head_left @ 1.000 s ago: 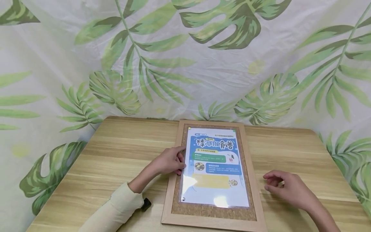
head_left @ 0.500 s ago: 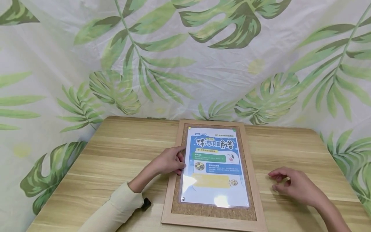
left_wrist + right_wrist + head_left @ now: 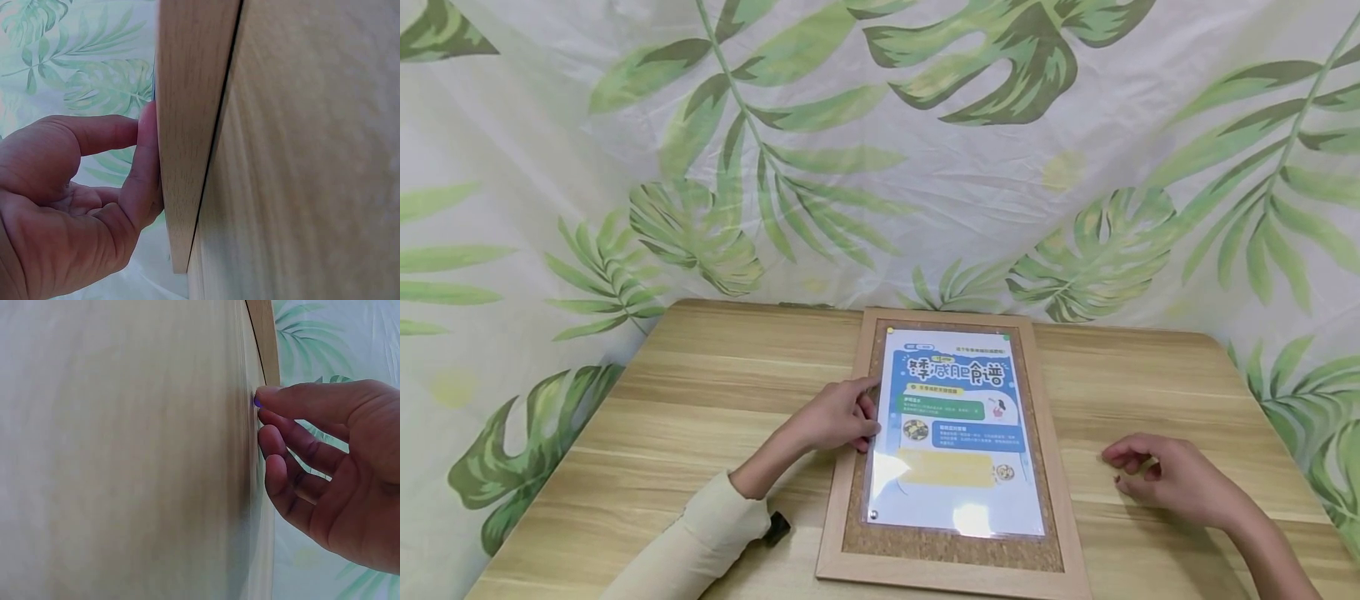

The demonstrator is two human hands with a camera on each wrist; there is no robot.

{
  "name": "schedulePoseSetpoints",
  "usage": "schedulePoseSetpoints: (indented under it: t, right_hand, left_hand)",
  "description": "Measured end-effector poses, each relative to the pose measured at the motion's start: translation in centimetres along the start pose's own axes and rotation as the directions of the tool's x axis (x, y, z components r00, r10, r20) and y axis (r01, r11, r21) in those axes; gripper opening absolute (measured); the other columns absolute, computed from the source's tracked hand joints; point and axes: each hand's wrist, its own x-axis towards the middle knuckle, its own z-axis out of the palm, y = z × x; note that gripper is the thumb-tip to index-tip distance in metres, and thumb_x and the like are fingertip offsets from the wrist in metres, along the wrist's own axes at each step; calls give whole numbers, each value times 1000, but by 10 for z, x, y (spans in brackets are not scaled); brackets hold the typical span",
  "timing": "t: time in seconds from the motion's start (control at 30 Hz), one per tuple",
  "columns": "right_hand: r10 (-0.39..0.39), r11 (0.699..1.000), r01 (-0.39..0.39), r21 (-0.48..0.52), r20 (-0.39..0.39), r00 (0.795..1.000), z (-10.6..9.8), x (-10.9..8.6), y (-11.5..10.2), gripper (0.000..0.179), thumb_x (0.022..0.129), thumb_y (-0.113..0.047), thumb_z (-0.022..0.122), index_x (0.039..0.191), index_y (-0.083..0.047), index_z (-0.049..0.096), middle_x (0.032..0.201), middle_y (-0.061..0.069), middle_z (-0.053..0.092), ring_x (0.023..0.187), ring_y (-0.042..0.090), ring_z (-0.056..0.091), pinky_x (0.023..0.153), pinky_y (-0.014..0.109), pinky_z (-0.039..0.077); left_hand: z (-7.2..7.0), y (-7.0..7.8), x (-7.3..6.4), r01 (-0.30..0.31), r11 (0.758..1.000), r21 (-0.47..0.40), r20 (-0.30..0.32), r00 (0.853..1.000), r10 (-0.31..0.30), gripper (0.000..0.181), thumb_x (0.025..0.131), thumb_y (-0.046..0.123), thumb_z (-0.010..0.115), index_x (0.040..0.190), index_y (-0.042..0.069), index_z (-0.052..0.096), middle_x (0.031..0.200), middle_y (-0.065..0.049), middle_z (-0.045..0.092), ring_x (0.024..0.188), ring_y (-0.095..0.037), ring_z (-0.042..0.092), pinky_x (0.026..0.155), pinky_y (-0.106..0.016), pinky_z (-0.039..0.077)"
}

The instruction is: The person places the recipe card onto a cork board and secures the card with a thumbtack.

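A poster in a clear sleeve lies on a cork board with a wooden frame. My left hand reaches over the frame's left side, its index finger and thumb resting at the poster's left edge. In the left wrist view, fingertips show beside the wooden frame. My right hand is low over the table, right of the board. In the right wrist view its thumb and fingers are bent, with a small blue thumbtack-like thing at the thumb tip, mostly hidden.
A yellow tack and a green tack hold the poster's top corners; a silver tack is at its lower left. A small black object lies by the left sleeve. A leaf-printed cloth hangs behind the table.
My right hand has moved a little to the right, away from the board. My left hand, the poster and the board have stayed in place.
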Motion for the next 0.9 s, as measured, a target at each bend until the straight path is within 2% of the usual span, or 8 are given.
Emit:
schedulePoseSetpoints:
  t: [0.2,0.57,0.9]
  right_hand:
    - [-28,999,28,-28,15,999,1,1,-2,20,90,-7,84,108,-13,78,94,-11,74,83,-7,60,65,20,54]
    - [-38,994,39,-102,6,999,5,1,-12,19,89,-5,84,102,-18,79,86,-18,69,78,-9,57,63,19,54]
    - [-39,996,40,-80,15,999,10,3,-31,18,89,-8,85,104,-15,80,88,-16,72,80,-9,59,65,20,55]
  left_hand:
    - [0,-1,1,-6,1000,5,3,1000,6,79,95,-4,74,164,-4,36,94,-10,66,64,-17,69,61,-30,65]
    - [-2,2,1,-7,1000,-8,12,1000,7,78,94,-6,73,163,-6,36,94,-11,67,63,-17,70,61,-31,65]
    - [-1,2,0,-4,1000,-5,10,1000,4,78,94,-7,73,163,-6,36,94,-11,66,63,-17,70,61,-31,66]
